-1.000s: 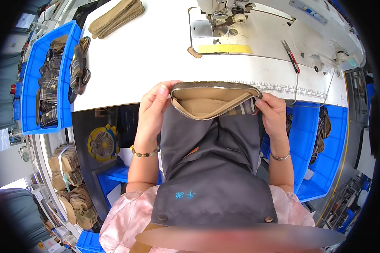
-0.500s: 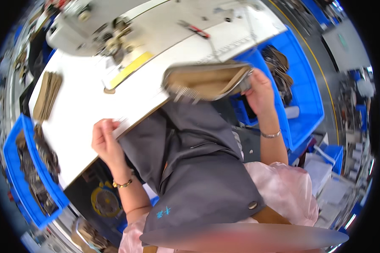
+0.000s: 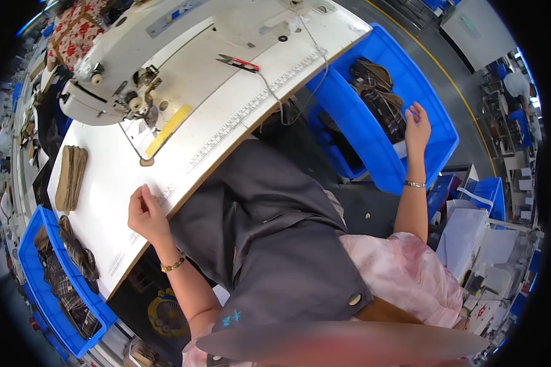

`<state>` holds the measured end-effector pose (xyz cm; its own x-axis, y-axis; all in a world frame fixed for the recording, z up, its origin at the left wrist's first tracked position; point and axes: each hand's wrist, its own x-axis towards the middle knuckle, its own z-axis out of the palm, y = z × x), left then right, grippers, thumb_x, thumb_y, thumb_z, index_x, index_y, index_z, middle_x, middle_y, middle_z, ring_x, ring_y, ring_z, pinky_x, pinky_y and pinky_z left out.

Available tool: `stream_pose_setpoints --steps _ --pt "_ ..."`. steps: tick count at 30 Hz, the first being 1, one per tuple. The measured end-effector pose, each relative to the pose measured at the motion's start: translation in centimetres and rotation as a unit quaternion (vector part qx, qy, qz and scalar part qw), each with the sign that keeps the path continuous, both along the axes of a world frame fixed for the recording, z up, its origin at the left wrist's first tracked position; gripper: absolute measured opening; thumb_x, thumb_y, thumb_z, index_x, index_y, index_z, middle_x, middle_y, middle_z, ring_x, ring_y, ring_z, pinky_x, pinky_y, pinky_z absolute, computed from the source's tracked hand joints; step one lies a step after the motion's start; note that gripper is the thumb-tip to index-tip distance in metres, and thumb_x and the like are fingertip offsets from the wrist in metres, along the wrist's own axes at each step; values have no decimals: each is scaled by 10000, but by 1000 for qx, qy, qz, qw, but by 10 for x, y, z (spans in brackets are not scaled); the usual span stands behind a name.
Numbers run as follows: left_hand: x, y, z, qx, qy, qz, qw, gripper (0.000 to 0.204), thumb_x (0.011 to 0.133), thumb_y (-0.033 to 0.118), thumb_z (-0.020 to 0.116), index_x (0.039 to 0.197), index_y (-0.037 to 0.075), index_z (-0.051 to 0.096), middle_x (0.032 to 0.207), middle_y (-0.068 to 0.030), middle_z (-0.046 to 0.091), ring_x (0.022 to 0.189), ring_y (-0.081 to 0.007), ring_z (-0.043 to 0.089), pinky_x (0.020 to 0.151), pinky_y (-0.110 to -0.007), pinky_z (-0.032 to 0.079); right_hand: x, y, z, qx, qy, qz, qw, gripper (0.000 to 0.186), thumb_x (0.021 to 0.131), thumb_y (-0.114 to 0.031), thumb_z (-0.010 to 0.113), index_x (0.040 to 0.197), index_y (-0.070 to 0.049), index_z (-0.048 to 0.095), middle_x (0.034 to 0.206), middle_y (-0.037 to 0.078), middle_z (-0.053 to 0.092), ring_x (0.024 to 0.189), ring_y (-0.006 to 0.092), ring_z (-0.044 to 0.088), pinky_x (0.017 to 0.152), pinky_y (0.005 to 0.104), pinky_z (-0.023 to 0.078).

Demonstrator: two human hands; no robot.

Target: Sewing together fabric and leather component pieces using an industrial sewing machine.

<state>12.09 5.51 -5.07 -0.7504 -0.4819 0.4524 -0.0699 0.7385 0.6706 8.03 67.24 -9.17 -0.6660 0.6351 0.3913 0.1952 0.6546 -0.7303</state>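
1. Since half a second ago, the tan pouch has left the right hand (image 3: 417, 125), which now hangs over the blue bin on the right (image 3: 373, 153), fingers spread open and holding nothing.
2. At the far left, another blue bin (image 3: 40, 287) holds dark plaid pieces, and a stack of tan fabric pieces (image 3: 71, 177) lies on the white table (image 3: 226, 116) just above it.
3. The left hand (image 3: 144, 214) rests on the table's near edge, fingers loosely curled; I cannot tell whether anything thin is pinched in them.
4. Further right, the sewing machine (image 3: 134, 67) stands at the back of the table, with red-handled thread snips (image 3: 237, 62) lying beside it.
5. In the right bin, the plaid and tan pouches (image 3: 379, 98) lie piled just under and left of the open right hand.
6. These pouches look light, soft and floppy, likely to sag if lifted by a corner; a pinch across the stiffer stitched top rim would probably hold best.
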Motion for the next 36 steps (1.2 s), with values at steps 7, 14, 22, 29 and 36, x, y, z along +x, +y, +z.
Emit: stream_pose_setpoints --steps 7,14,22,29,36 --pt "3 -4 10 -20 11 9 1000 112 936 117 707 926 10 739 735 -101 675 604 -146 591 576 -281 479 -79 -222 47 192 181 332 906 174 930 -24 662 1098 -6 706 1033 147 697 908 276 667 842 352 527" --pt "-19 -81 55 -83 -25 -17 996 122 966 101 671 1021 28 752 853 -79 736 700 -116 633 585 -256 463 -87 -372 61 147 187 580 779 186 859 -14 703 1043 -30 727 982 114 681 887 312 633 794 391 496" --pt "-85 -253 80 -345 -55 179 920 157 934 195 665 1034 101 740 1019 -106 732 1000 -322 660 826 -450 538 -88 -397 59 96 92 606 784 189 852 -41 715 1039 -19 710 1026 119 673 918 309 628 827 393 502" --pt "-98 -267 71 -216 -181 133 950 158 832 174 788 947 79 737 1023 -103 708 958 -320 662 829 -470 533 -91 -396 61 108 75 601 788 172 864 -40 713 1034 -16 705 1023 116 671 918 309 624 827 393 497" --pt "-68 -235 76 -153 -29 71 985 155 765 69 828 828 35 690 981 -100 714 883 -270 678 771 -382 560 -90 -400 62 110 75 605 785 158 868 -41 711 1025 -20 707 1014 109 671 906 302 622 819 391 496"
